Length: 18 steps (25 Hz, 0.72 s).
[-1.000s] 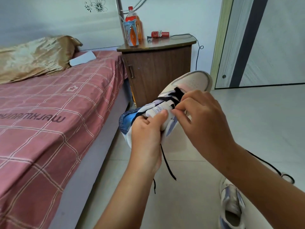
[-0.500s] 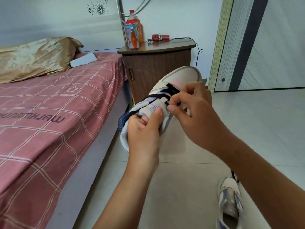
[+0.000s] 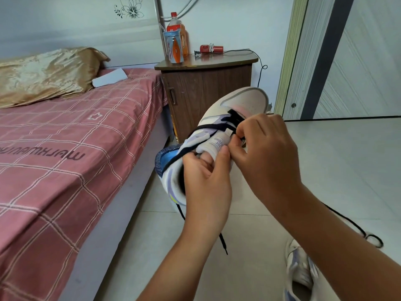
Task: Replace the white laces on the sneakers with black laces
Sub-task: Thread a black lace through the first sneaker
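Grip: your right hand has its fingers curled in a pinch on the flat black shoelace at the eyelets on the shoe's right side — the pinch point itself is hidden behind your fingers.
Support: your left hand grips the white, lilac and blue low-top sneaker at the collar, thumb pressed on the white fabric tongue.
Shoe: held up in the air, toe pointing away from you and up, heel toward your left palm.
Lace: black rows already cross near the toe; one strand runs back along the left side toward the heel, and a loose end hangs below your left wrist.
Key relation: the shoe's long axis runs away from you — open eyelets lie on your side of the pinch, right hand nearer.
Second shoe: the matching pale sneaker lies on the tiled floor by your right forearm.
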### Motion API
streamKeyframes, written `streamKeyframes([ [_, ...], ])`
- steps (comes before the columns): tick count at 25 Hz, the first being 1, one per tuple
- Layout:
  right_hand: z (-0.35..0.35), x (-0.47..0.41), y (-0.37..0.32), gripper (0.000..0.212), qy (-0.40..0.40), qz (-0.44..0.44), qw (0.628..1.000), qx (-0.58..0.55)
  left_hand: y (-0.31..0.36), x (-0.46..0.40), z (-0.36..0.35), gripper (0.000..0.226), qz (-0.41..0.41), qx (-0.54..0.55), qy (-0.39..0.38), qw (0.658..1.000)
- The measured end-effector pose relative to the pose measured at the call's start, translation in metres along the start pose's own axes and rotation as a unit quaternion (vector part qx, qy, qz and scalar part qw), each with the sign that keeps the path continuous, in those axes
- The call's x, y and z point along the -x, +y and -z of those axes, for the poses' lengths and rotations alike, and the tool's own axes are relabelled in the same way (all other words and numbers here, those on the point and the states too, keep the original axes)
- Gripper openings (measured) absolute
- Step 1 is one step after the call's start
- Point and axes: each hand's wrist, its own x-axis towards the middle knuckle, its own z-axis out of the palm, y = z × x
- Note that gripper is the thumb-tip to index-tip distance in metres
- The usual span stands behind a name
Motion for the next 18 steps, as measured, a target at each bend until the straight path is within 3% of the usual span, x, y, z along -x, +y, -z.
streamKeyframes([
  [2,-0.001,0.000,-0.004,0.016,-0.024,-0.002,0.997,-0.072,-0.001,-0.003,0.003,0.019,-0.006,0.006,0.012,1.000],
  [6,0.007,-0.003,0.010,0.018,-0.160,-0.047,0.953,-0.253,-0.002,-0.014,0.016,0.016,0.033,0.054,-0.011,0.998],
  [14,0.023,-0.019,0.018,0.019,-0.163,-0.068,0.942,-0.285,0.008,-0.009,0.013,0.022,0.071,0.163,-0.049,0.983],
  [18,0.024,-0.018,0.015,0.019,-0.140,-0.034,0.963,-0.226,0.007,-0.006,0.012,0.021,0.060,0.129,-0.041,0.989],
])
